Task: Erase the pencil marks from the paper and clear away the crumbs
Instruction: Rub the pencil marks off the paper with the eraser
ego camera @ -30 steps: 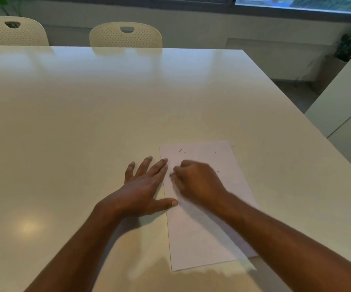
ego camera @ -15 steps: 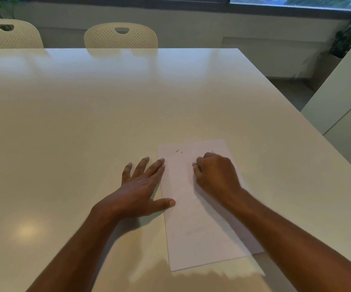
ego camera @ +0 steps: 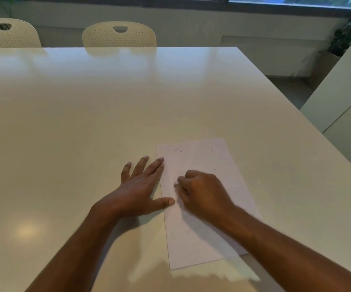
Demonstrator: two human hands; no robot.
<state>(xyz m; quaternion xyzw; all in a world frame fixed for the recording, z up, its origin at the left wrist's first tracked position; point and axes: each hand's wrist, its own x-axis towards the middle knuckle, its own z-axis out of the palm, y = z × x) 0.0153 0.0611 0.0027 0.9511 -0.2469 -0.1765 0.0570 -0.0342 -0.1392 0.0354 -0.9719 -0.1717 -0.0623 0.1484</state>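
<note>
Head view is showing a flat white sheet of paper (ego camera: 199, 207) lying on the big smooth cream table (ego camera: 107, 114), near the person and a little to the right. The left hand (ego camera: 137, 191) is lying spread and flat, with its pointing finger and thumb pressing on the paper's left edge to keep it from sliding. The right hand (ego camera: 202, 193) is curling its fingers around something small and pale, maybe an eraser (ego camera: 176, 183), but it is too blurry to be sure. It is sitting on the left middle of the sheet. A few tiny dark crumbs (ego camera: 176, 149) are lying near the far end of the paper. To rub well, I think the right hand should be making short, soft strokes going away from the holding hand, so the paper is not crumpling. The table's right edge is close, so sweeping crumbs that way looks easy. Lots of bare table is lying ahead and to the left. Two pale dotted chairs (ego camera: 118, 34) are standing far off.
</note>
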